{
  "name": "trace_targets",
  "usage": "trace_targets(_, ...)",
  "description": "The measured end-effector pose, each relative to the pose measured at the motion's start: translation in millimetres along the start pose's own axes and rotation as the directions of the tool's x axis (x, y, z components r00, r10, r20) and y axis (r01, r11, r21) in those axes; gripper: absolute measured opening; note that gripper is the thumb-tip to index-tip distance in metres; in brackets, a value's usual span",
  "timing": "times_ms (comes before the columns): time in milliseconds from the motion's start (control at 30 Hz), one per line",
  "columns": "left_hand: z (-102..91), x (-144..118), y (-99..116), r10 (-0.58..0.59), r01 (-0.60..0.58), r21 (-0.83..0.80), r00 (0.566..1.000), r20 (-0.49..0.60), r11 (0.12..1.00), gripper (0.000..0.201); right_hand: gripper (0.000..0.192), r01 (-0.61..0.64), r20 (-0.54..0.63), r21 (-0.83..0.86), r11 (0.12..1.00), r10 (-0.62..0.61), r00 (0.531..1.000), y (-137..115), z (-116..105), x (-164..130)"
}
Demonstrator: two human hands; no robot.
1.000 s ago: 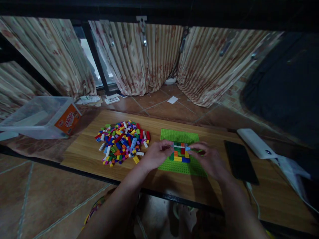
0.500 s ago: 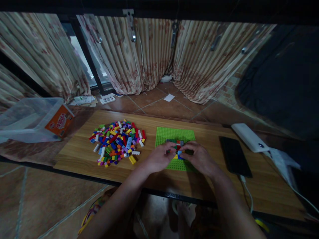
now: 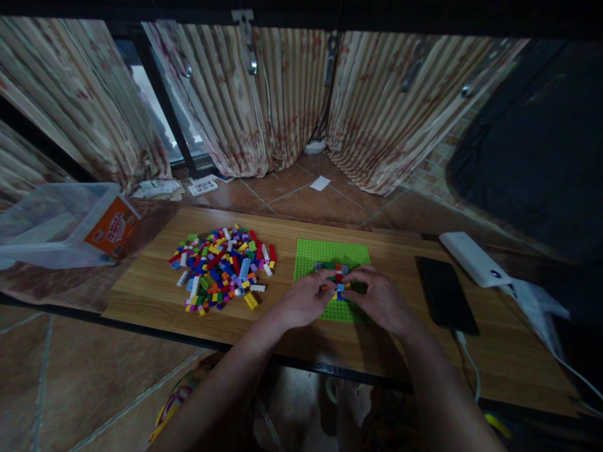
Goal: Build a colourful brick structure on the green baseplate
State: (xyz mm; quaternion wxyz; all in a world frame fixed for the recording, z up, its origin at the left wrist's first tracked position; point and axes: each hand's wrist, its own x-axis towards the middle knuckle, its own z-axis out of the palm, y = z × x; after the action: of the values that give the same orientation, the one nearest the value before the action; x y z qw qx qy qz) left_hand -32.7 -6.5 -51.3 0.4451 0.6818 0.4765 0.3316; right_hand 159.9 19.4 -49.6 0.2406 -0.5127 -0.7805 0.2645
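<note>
On the wooden board lies a green baseplate [image 3: 346, 249] with a low build of colourful bricks [image 3: 338, 270] near its middle, red, grey, green, yellow and blue among them. My left hand [image 3: 308, 298] comes in from the left, its fingers curled together over the build's left side; what they hold is hidden. From the right, my right hand [image 3: 379, 298] pinches at a small light blue brick [image 3: 340, 287] on the front part of the build. The fingertips of both hands nearly meet there, covering part of the bricks.
A pile of loose bricks [image 3: 226, 267] spreads over the board's left half. Beyond it stands a clear plastic box [image 3: 61, 220] with an orange label. To the right lie a black phone [image 3: 446, 295] on a white cable and a white power bank [image 3: 473, 258].
Both hands stay at the same part of the build, with only slight finger movement. The whole view has shifted a little.
</note>
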Motion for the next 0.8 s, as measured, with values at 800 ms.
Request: trace_targets(800,-1.1,-0.4,3.9,-0.036,0.029,0.101,0.997,0.069,0.994,0.037,0.008,-0.036,0.000,0.050,0.998,0.036,0.999,2.3,3.1,2.1)
